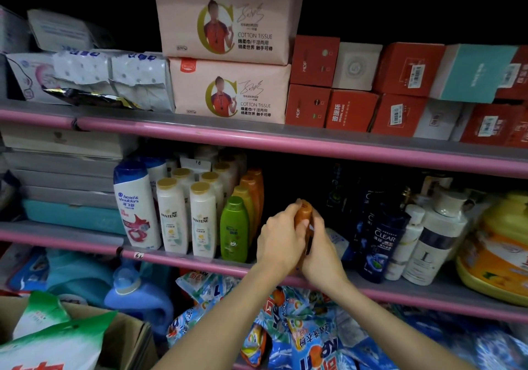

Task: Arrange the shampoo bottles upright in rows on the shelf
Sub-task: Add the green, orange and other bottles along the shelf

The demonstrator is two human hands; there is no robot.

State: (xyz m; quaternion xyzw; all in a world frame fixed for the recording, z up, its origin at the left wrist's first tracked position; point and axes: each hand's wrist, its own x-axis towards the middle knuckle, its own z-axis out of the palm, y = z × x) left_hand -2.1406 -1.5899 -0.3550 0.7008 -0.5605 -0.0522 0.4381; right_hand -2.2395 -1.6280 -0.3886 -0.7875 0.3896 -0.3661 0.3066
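Note:
An orange shampoo bottle (303, 212) stands upright at the front of the middle shelf (200, 261), clasped from both sides. My left hand (278, 241) wraps its left side and my right hand (320, 244) its right. To its left runs a row with a green bottle (234, 229) in front and orange bottles (251, 189) behind it. Further left stand white Pantene bottles (203, 221) in rows and a Head & Shoulders bottle (135, 206). Right of my hands a dark blue Clear bottle (384, 244) stands upright, and a pale blue bottle (337, 241) lies behind my right hand.
White bottles (428, 244) and a yellow jug (497, 246) fill the shelf's right end. The upper shelf holds cotton tissue packs (228, 89) and red boxes (351, 109). Below are detergent bags (308, 338), a blue jug (134, 298) and a cardboard box (125, 338).

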